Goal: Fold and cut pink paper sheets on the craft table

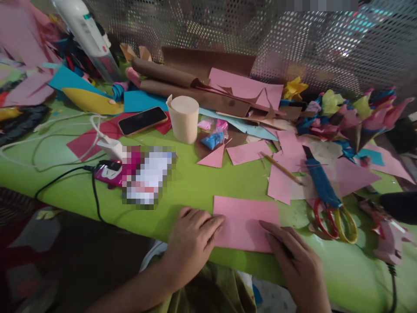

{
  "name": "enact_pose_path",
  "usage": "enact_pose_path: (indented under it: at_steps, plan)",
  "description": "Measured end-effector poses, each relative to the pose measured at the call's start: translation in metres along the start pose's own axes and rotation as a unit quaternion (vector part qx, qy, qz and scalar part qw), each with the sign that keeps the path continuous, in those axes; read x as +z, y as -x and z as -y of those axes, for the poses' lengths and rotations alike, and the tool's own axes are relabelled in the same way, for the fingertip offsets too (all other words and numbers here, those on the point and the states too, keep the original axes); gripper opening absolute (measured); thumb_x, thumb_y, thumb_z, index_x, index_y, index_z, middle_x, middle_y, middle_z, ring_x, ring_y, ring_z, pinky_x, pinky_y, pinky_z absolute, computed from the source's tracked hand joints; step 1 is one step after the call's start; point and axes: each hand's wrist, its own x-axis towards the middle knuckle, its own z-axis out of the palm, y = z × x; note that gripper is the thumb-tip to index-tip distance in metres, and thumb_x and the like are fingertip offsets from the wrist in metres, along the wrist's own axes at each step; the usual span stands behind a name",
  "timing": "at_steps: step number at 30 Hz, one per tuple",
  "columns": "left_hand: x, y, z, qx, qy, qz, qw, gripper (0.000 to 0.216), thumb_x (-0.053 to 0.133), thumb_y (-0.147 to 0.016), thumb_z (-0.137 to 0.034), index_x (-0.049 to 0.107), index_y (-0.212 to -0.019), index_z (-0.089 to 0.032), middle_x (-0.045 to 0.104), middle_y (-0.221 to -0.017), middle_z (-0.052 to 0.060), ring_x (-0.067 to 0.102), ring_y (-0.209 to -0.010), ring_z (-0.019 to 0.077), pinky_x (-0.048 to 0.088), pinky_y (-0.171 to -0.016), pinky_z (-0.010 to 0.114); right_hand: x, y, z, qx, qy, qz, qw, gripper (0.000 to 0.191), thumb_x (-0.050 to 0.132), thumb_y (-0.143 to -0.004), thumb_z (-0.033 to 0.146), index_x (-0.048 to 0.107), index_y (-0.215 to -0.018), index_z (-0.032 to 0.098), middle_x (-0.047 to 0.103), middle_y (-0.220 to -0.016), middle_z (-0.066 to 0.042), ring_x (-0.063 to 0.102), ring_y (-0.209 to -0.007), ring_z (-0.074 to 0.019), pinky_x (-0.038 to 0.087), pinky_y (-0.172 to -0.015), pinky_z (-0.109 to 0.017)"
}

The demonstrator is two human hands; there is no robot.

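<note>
Hands are laid flat on a pink paper rectangle (246, 221) at the near edge of the green surface (192, 182). Left hand (192, 241) is placed on the sheet's 9 o'clock edge, its fingers (211, 226) extended and pressed on the paper, nothing gripped. Right hand (298, 261) is placed at the sheet's 4 o'clock corner, fingers likewise spread flat, nothing enclosed.

Scissors (329, 204) with 1 red and 1 yellow loop and a blue sheath are located at 3 o'clock from the sheet, just beside it. A pencil (282, 168) is seen at 1 o'clock on loose pink scraps (249, 152). A beige cup (184, 118) is located at 11 o'clock, well apart, with a phone (142, 120) lying at its 9 o'clock. A glue gun (387, 234) is positioned at the far 3 o'clock side.
</note>
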Motion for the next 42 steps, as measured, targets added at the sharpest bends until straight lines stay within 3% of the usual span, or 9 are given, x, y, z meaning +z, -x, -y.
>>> enact_pose_path:
  at_steps: [20, 27, 31, 34, 42]
  plan:
    - [0.001, 0.003, 0.001, 0.018, -0.008, -0.009, 1.0, 0.022, 0.058, -0.086, -0.01, 0.064, -0.105, -0.02, 0.063, -0.079, 0.0, 0.057, -0.071, 0.0171, 0.038, -0.071, 0.036, 0.001, 0.004, -0.004, 0.029, 0.007, 0.028, 0.999, 0.025, 0.052, -0.096, 0.033, 0.071, -0.112, 0.028, 0.069, -0.1, -0.005, 0.066, -0.089, -0.0191, 0.052, -0.073, -0.027]
    - [-0.002, 0.001, 0.001, 0.028, -0.033, 0.002, 0.999, 0.018, 0.056, -0.09, -0.015, 0.066, -0.104, -0.022, 0.065, -0.079, 0.001, 0.057, -0.071, 0.0174, 0.04, -0.07, 0.036, -0.001, 0.0, 0.001, 0.005, 0.003, 0.022, 1.0, 0.023, 0.053, -0.095, 0.027, 0.071, -0.11, 0.027, 0.069, -0.095, -0.004, 0.066, -0.084, -0.0177, 0.052, -0.07, -0.026]
    - [-0.002, -0.001, 0.004, 0.037, -0.059, 0.008, 0.998, 0.02, 0.053, -0.093, -0.018, 0.069, -0.104, -0.024, 0.071, -0.106, 0.004, 0.059, -0.092, 0.0211, 0.043, -0.079, 0.037, 0.001, -0.003, 0.008, -0.003, 0.007, 0.01, 1.0, 0.023, 0.052, -0.095, 0.022, 0.071, -0.109, 0.026, 0.068, -0.09, -0.004, 0.064, -0.08, -0.0168, 0.051, -0.068, -0.026]
    - [0.001, -0.003, 0.006, 0.086, -0.063, 0.012, 0.994, 0.03, 0.048, -0.095, -0.016, 0.069, -0.113, -0.028, 0.063, -0.133, 0.002, 0.055, -0.117, 0.0236, 0.041, -0.092, 0.04, 0.002, -0.005, 0.01, -0.001, 0.014, 0.01, 1.0, 0.025, 0.052, -0.095, 0.019, 0.07, -0.11, 0.026, 0.067, -0.089, -0.004, 0.063, -0.079, -0.0162, 0.051, -0.068, -0.026]
    - [-0.001, -0.007, 0.01, 0.099, -0.067, 0.051, 0.992, 0.039, 0.044, -0.095, -0.016, 0.068, -0.12, -0.034, 0.062, -0.137, -0.004, 0.054, -0.122, 0.0221, 0.038, -0.098, 0.041, 0.001, -0.004, 0.011, 0.018, 0.012, 0.015, 1.0, 0.027, 0.052, -0.093, 0.015, 0.069, -0.111, 0.026, 0.067, -0.09, -0.004, 0.062, -0.08, -0.0168, 0.049, -0.069, -0.028]
